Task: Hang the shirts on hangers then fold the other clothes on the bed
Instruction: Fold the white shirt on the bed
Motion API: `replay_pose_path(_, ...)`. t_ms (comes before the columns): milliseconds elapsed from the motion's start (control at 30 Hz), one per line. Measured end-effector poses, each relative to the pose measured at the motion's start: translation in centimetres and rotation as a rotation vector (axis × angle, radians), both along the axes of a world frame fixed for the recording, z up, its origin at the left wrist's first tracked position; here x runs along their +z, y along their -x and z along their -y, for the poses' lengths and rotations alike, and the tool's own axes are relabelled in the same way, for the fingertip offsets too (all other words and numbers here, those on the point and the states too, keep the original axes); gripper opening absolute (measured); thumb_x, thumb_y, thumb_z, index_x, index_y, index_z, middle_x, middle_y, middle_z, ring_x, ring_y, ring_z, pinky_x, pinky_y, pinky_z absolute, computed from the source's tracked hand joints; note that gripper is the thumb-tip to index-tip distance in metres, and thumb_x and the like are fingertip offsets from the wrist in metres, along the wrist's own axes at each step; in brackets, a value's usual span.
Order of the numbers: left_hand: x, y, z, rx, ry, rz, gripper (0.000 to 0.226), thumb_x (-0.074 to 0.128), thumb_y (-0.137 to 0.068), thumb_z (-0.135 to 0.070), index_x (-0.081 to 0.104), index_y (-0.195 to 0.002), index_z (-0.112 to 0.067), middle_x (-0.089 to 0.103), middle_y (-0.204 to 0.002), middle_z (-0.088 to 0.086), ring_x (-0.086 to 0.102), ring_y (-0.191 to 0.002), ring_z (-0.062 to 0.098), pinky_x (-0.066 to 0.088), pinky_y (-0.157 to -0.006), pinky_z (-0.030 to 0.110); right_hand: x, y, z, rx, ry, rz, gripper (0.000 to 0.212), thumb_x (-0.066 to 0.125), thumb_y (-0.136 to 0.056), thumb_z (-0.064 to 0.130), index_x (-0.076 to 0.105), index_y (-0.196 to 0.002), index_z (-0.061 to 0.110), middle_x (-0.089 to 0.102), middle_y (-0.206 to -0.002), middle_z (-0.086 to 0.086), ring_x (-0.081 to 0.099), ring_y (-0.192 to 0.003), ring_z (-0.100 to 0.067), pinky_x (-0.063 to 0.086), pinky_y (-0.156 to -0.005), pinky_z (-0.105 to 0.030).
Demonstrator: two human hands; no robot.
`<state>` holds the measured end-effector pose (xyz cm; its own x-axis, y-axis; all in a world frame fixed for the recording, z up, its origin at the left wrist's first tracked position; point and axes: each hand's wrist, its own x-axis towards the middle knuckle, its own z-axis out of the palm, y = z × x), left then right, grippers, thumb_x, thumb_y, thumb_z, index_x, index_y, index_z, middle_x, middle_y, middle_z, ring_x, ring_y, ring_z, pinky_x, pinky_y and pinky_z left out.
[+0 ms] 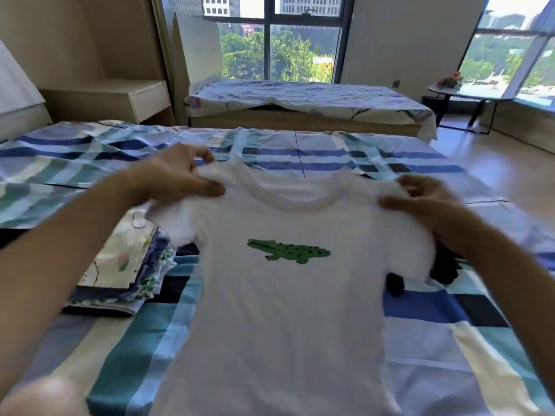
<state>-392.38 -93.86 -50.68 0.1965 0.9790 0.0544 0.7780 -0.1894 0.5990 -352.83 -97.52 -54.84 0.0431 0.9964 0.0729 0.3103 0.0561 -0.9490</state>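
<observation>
Between pinching hands — limp white shirt (288, 310)

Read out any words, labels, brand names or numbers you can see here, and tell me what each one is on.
No readable text anywhere in view.
White T-shirt, pinched at the shoulders by the left hand and right hand: only a green crocodile picture, no words.
Folded pile and bed cover: patterns only.

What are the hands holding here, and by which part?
Both hands grip the white T-shirt at its shoulders: the left hand pinches the left shoulder, the right hand the right shoulder.
</observation>
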Motion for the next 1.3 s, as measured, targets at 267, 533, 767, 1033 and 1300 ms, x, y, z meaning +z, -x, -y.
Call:
replay_pose_path(267,-16.6,-4.7,-0.2,-0.129,-0.018,-0.619,0.081,0.053,-0.093,-0.060,0.018,-0.158,-0.026,0.016,-0.165,0.003,0.017,-0.151,0.025,0.023,-0.120,0.043,-13.7,-0.2,-4.9,-0.014,0.275,0.615,0.062,0.085,-0.078,0.022,0.057,-0.132,0.010,0.061,-0.105,-0.001,0.060,-0.099,-0.021,0.048,-0.082,-0.030)
replay_pose_path(533,-21.3,-12.2,4.4,-0.504,0.001,-0.508,0.099,-0.001,-0.072,-0.083,-0.001,-0.159,-0.036,-0.018,-0.166,-0.005,-0.023,-0.151,0.014,-0.010,-0.124,0.038,-13.9,0.5,-4.7,-0.134,0.456,0.708,0.071,0.081,-0.078,0.042,0.046,-0.129,0.008,0.056,-0.126,-0.014,0.058,-0.108,-0.029,0.054,-0.078,-0.038)
replay_pose_path(767,-22.3,-14.8,4.2,-0.731,-0.104,-0.434,0.075,0.020,-0.094,-0.073,-0.006,-0.157,-0.042,-0.025,-0.164,-0.010,-0.031,-0.147,0.010,-0.016,-0.122,0.043,-13.6,2.1,-4.1,-0.196,0.585,0.405,0.096,0.085,-0.076,0.022,0.025,-0.148,0.001,0.056,-0.108,-0.009,0.057,-0.092,-0.024,0.044,-0.055,-0.030)
replay_pose_path(1033,-23.4,-16.6,5.2,-0.780,-0.001,-0.280,0.071,0.026,-0.097,-0.068,0.010,-0.159,-0.036,-0.010,-0.167,-0.014,-0.017,-0.152,0.005,-0.015,-0.122,0.039,-13.3,2.4,-4.2,-0.256,0.318,0.028,0.066,0.079,-0.069,-0.012,0.058,-0.127,0.010,0.061,-0.103,-0.008,0.061,-0.090,-0.022,0.054,-0.070,-0.033)
replay_pose_path(1300,-21.2,-15.5,2.6,0.006,0.399,0.482,0.019,0.055,-0.095,-0.015,0.070,-0.086,-0.007,0.072,-0.085,0.009,0.063,-0.069,0.019,0.053,-0.065,0.033,-10.0,4.9,-3.0,0.049,0.031,-0.294,0.039,0.050,-0.086,-0.023,0.068,-0.100,0.010,0.064,-0.097,-0.014,0.063,-0.091,-0.021,0.060,-0.081,-0.033)
